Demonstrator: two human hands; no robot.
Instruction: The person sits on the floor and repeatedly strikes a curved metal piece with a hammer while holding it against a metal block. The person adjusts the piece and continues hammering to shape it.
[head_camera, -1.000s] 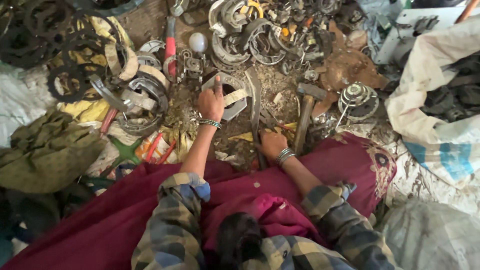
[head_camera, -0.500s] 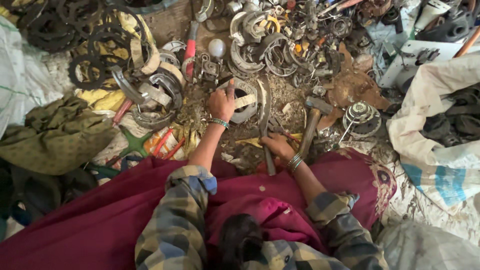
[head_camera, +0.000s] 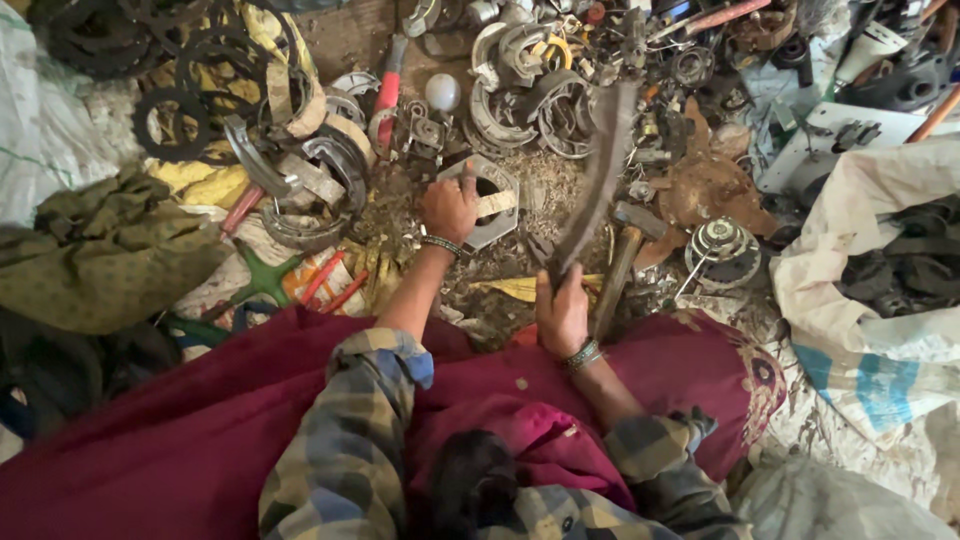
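- The left hand (head_camera: 448, 208) lay on a hexagonal metal plate (head_camera: 497, 205) on the ground, fingers closed loosely over its edge.
- The right hand (head_camera: 562, 315) was closed around the lower end of a long dark curved blade (head_camera: 598, 170), which rose toward 12 o'clock and looked blurred.
- A hammer (head_camera: 622, 262) lay just at 3 o'clock of the right hand, its head beside the blade.
- Brake shoes (head_camera: 520, 70) were piled at 12 o'clock, and black sprockets (head_camera: 170, 60) at 10 o'clock.
- A maroon cloth (head_camera: 180, 440) covered the lap.
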